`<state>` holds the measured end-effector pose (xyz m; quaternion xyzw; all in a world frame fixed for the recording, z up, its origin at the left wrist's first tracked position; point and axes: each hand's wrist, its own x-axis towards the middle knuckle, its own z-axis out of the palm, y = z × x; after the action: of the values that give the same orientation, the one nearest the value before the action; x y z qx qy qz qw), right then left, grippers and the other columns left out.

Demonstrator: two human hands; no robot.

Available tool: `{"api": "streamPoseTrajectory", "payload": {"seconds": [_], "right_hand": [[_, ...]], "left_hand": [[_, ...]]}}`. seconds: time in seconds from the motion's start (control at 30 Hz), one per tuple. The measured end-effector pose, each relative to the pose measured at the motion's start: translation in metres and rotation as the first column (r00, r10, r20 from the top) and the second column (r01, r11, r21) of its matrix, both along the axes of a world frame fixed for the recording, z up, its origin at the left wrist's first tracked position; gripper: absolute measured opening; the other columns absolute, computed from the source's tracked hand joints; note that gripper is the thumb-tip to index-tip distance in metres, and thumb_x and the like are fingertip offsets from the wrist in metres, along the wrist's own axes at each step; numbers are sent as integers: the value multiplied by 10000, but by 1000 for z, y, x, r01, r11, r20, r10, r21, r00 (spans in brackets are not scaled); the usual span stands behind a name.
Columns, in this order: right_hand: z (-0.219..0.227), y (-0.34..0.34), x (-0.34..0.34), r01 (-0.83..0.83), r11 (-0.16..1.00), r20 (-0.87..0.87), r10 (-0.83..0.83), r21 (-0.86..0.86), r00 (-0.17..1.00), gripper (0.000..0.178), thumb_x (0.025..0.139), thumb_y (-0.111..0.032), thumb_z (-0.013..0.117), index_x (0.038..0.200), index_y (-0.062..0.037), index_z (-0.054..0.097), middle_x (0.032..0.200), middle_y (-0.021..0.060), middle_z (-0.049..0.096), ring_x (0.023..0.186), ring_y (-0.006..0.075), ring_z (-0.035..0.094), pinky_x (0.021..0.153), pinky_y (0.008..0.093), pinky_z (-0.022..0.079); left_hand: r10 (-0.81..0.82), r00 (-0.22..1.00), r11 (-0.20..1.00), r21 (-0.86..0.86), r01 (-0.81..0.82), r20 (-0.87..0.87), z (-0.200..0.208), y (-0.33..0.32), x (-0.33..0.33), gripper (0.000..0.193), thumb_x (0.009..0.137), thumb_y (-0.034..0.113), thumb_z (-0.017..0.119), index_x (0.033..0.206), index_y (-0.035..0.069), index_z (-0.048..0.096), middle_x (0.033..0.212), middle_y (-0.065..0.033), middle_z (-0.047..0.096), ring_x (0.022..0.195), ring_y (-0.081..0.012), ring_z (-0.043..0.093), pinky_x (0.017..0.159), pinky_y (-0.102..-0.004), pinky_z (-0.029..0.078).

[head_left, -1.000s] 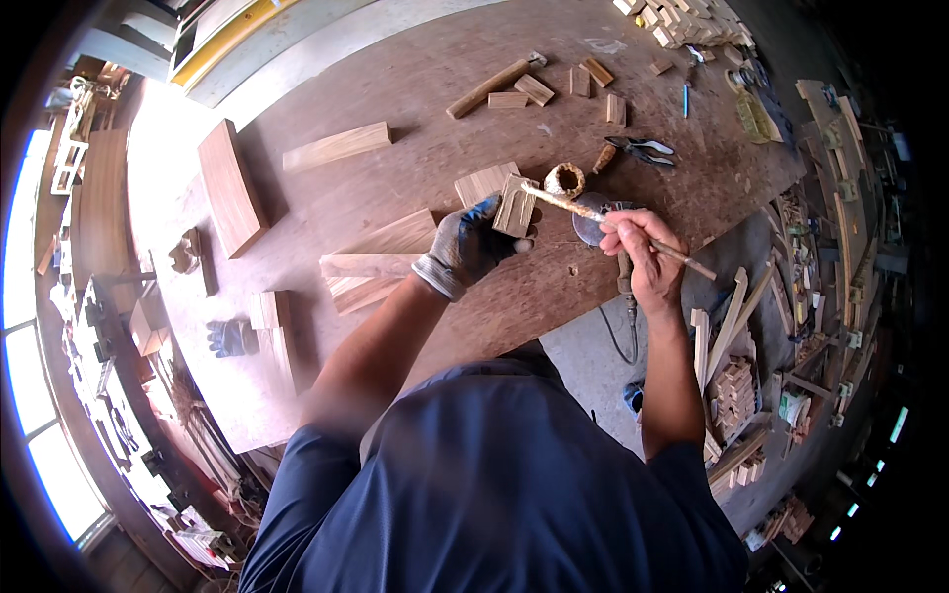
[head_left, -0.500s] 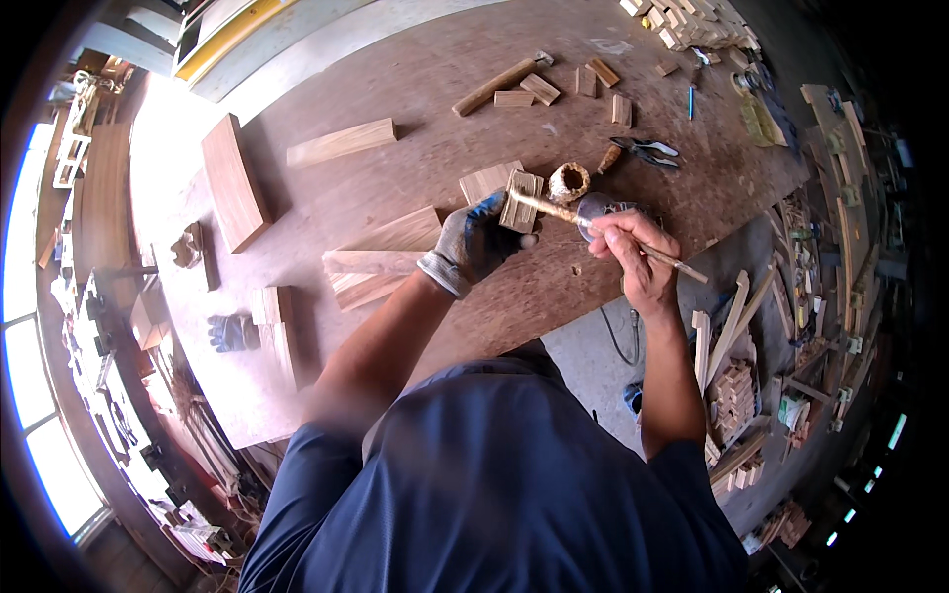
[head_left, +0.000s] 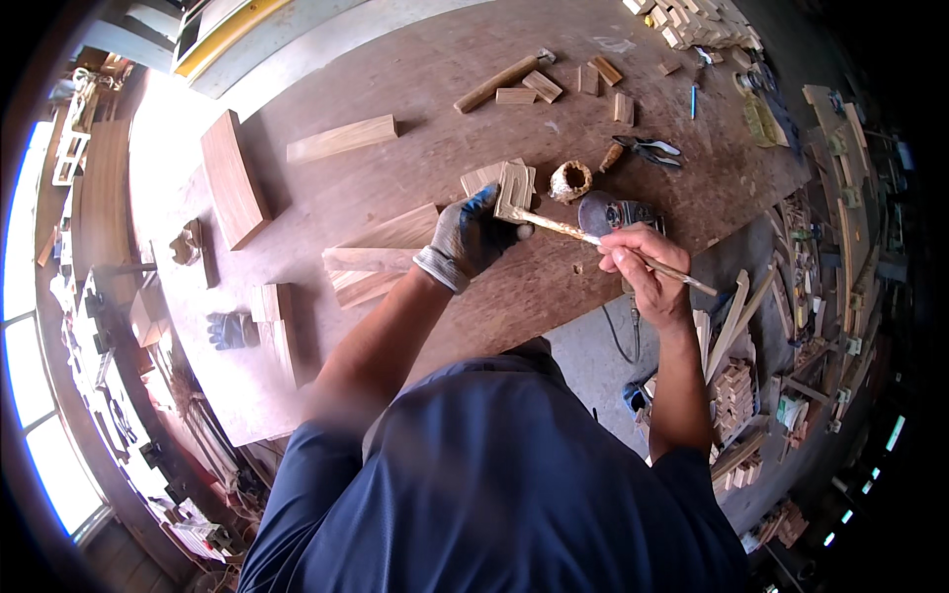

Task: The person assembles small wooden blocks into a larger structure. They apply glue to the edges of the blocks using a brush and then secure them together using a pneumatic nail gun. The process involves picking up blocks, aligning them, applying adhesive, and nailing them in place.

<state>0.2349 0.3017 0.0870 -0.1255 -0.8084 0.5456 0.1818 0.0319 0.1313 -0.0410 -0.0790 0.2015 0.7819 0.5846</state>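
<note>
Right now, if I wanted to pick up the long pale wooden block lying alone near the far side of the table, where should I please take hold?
Probably grip the long pale wooden block across its middle, from above: its long sides lie bare on the table.

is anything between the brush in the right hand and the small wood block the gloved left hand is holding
Nothing visible. The right hand holds the thin brush by its handle, and its tip already meets the small wood block gripped by the gloved left hand. The glue pot and angle grinder sit beyond it.
</note>
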Motion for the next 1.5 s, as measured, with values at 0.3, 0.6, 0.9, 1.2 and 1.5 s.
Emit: {"api": "streamPoseTrajectory", "payload": {"seconds": [0.3, 0.6, 0.9, 1.2, 1.5], "right_hand": [[4, -6, -3, 48, 995, 13, -48, -87, 999, 163, 988, -4, 638, 1115, 47, 726, 924, 111, 746, 803, 145, 734, 734, 283, 600], [2, 2, 5, 63, 996, -45, -66, -56, 997, 155, 954, 41, 671, 1094, 49, 739, 1037, 121, 733, 854, 155, 730, 770, 284, 615], [7, -31, -8, -40, 938, -96, 77, 343, 992, 242, 872, 82, 715, 1071, -28, 797, 1052, 119, 718, 893, 215, 713, 760, 313, 581], [17, -25, -18, 21, 951, -123, 18, 307, 992, 212, 875, 81, 711, 1059, 9, 788, 1045, 133, 725, 882, 220, 713, 756, 322, 584], [16, -27, -10, -142, 931, -79, 178, 336, 981, 213, 895, 49, 711, 1084, -9, 791, 1046, 147, 733, 895, 235, 732, 737, 316, 608]], "left_hand": [[-53, 994, 993, 102, 63, -95, -9, -4, -6, 479, 1116, 345, 505, 1451, 6, 562, 1333, -182, 688, 1134, -287, 697, 893, -413, 612], [-16, 999, 998, 56, 18, -41, -4, -8, -9, 469, 1120, 329, 479, 1409, -29, 570, 1199, -211, 717, 963, -317, 717, 824, -418, 615], [-25, 994, 999, 40, 30, -107, -3, -6, -8, 462, 1122, 355, 494, 1417, 12, 581, 1263, -158, 713, 1069, -284, 709, 911, -407, 610], [-24, 997, 1000, 8, 25, -68, -3, -7, -7, 436, 1114, 311, 488, 1400, 0, 593, 1213, -174, 735, 1027, -298, 731, 840, -421, 631], [-2, 1000, 999, -40, 2, -4, -6, -7, -7, 489, 1126, 358, 479, 1459, 8, 549, 1283, -175, 695, 1097, -284, 697, 904, -425, 613]]}}
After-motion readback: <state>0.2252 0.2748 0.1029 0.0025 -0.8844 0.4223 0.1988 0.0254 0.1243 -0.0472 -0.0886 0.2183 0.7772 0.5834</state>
